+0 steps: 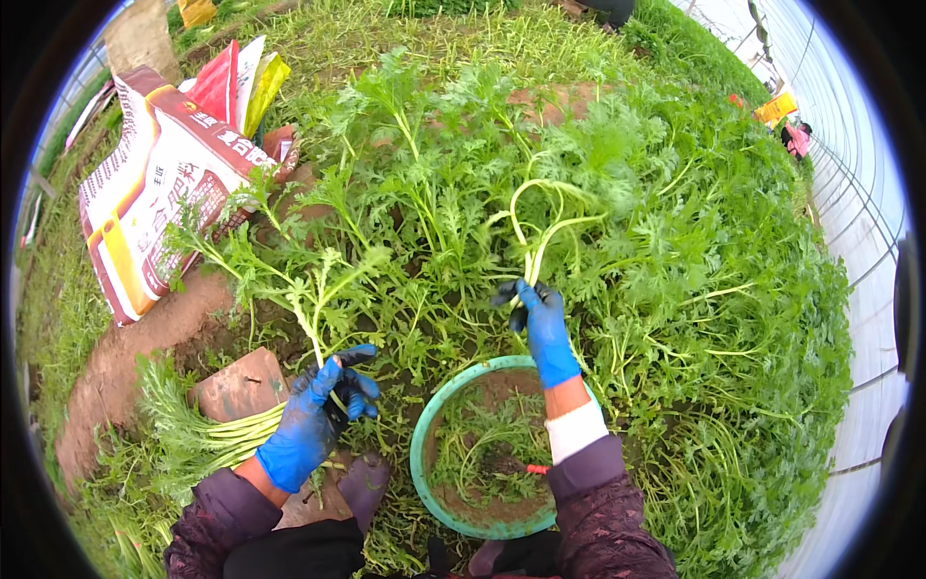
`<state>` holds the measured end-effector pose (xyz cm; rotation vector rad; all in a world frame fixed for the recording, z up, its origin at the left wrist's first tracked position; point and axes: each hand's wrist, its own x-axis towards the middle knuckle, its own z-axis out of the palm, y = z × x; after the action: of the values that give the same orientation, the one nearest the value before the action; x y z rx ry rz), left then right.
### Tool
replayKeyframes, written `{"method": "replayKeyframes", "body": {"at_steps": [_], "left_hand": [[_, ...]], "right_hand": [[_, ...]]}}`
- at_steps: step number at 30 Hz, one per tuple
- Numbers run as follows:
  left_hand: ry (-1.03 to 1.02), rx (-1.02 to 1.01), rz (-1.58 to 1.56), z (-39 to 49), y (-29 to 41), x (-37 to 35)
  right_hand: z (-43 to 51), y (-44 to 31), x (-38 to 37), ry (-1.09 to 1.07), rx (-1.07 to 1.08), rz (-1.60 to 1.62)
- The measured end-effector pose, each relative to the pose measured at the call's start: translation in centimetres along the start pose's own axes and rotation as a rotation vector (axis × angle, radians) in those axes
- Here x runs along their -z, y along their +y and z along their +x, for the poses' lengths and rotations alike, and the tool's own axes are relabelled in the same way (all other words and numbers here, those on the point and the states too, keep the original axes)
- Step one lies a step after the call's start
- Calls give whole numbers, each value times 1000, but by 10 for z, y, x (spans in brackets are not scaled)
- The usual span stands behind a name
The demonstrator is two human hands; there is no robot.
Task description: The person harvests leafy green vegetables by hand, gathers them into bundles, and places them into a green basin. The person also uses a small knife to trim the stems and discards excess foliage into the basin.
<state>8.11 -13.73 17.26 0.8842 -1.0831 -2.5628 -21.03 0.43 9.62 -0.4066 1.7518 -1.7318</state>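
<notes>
My left hand (pixel 307 412), in a blue rubber-coated glove darkened with dirt, holds the pale stem of a leafy green (pixel 311 326) between thumb and fingers. Its lobed leaves look like garland chrysanthemum. My right hand (pixel 542 329), gloved alike, grips a few bent pale stems (pixel 534 253) above the standing plants; their leafy tips are blurred. Under my left forearm, a bundle of cut greens (pixel 239 438) lies with its stalks side by side across a wooden board (pixel 242 387). A round green plastic basin (pixel 427 463) below my right wrist contains loose leaves and soil.
Dense greens (pixel 709 311) fill the ground ahead and right. A printed fertilizer sack (pixel 159 195) lies at left, beside bare soil (pixel 137 369). A red-handled object (pixel 537 469) rests in the basin. Plastic greenhouse sheeting (pixel 861 289) borders the right; a person (pixel 798 140) is far off.
</notes>
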Motion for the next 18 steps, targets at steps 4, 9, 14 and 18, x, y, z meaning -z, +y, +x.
{"method": "replayKeyframes", "body": {"at_steps": [4, 9, 14, 18], "left_hand": [[-64, -98, 54, 6, -4, -7], [-206, -65, -76, 5, -11, -7], [-134, -66, -64, 15, -3, 5], [129, -262, -181, 8, 28, 26]], "right_hand": [[-68, -32, -61, -371, -209, 37], [-113, -36, -121, -847, -455, 153], [-105, -22, -125, -1039, -332, -12], [-8, 19, -68, -639, -88, -389]]}}
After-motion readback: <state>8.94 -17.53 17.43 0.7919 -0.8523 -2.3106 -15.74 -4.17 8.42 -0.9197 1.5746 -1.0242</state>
